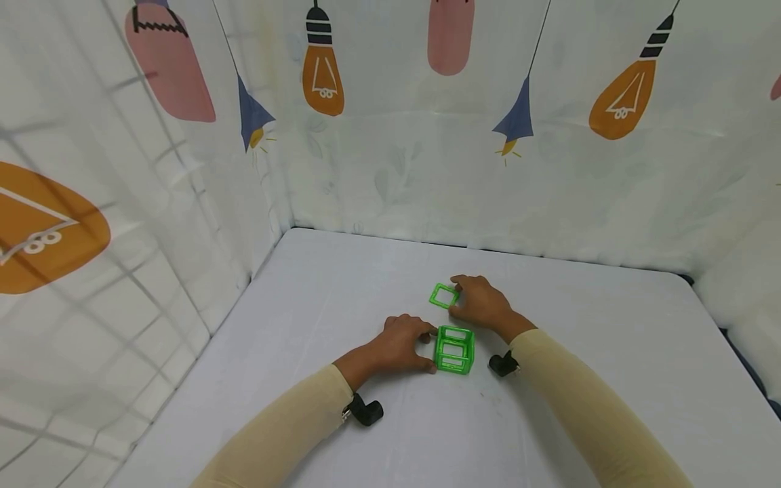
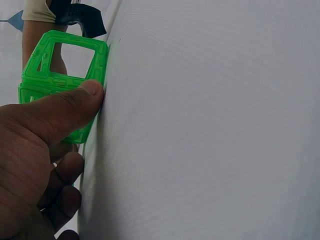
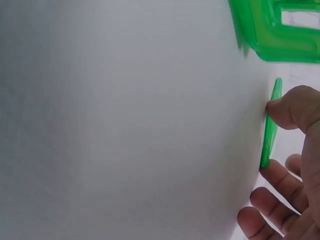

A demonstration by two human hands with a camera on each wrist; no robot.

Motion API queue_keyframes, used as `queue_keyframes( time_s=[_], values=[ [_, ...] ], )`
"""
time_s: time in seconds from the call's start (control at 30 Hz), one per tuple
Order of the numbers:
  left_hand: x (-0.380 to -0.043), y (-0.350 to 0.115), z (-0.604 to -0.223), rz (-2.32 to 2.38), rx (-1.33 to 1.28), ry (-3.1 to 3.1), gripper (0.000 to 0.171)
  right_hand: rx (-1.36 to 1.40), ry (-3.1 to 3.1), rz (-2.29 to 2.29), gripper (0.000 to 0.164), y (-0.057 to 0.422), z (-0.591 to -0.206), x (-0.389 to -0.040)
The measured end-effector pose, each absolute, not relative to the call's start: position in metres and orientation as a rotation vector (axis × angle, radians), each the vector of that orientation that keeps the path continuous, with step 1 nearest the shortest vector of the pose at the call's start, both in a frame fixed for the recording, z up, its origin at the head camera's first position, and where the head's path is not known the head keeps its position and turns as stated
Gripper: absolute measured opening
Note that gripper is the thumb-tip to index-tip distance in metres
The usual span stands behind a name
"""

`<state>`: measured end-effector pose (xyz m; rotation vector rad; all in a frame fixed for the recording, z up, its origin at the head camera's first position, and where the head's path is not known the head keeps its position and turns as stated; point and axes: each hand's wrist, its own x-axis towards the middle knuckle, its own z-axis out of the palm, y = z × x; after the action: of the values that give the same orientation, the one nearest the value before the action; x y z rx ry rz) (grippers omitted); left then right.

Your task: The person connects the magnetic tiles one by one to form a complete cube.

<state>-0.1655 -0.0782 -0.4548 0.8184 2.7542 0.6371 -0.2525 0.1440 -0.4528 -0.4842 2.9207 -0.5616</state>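
Observation:
On the white table stands a small box of green open-frame building tiles point(image 1: 468, 354), with window-like openings in its sides. My left hand point(image 1: 399, 346) holds the box from its left, thumb at the near corner and index finger at the far one. The left wrist view shows the thumb against the lower edge of the box's green frame point(image 2: 70, 80). Just beyond the box, a single green square tile point(image 1: 434, 293) lies flat or nearly so. My right hand point(image 1: 482, 303) pinches it from the right; in the right wrist view the thin tile point(image 3: 270, 135) sits between thumb and finger.
The white-covered table point(image 1: 342, 271) reaches a patterned curtain point(image 1: 390, 183) at the back, with another curtain along the left. Black wrist cameras hang under both sleeves, the left camera point(image 1: 368, 411) and the right camera point(image 1: 503, 364) both close above the tabletop.

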Motion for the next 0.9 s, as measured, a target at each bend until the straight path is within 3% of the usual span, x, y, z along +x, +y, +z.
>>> queue_keyframes(
  time_s=[0.27, 0.9],
  values=[
    [-0.165, -0.079, -0.455, 0.643, 0.82, 2.754, 0.065, -0.478, 2.916, -0.539, 0.083, 0.148, -0.452, -0.253],
    [-0.168, -0.076, -0.454, 0.617, 0.784, 2.748, 0.063, -0.453, 2.858, -0.702, 0.082, 0.18, -0.447, -0.237]
  ],
)
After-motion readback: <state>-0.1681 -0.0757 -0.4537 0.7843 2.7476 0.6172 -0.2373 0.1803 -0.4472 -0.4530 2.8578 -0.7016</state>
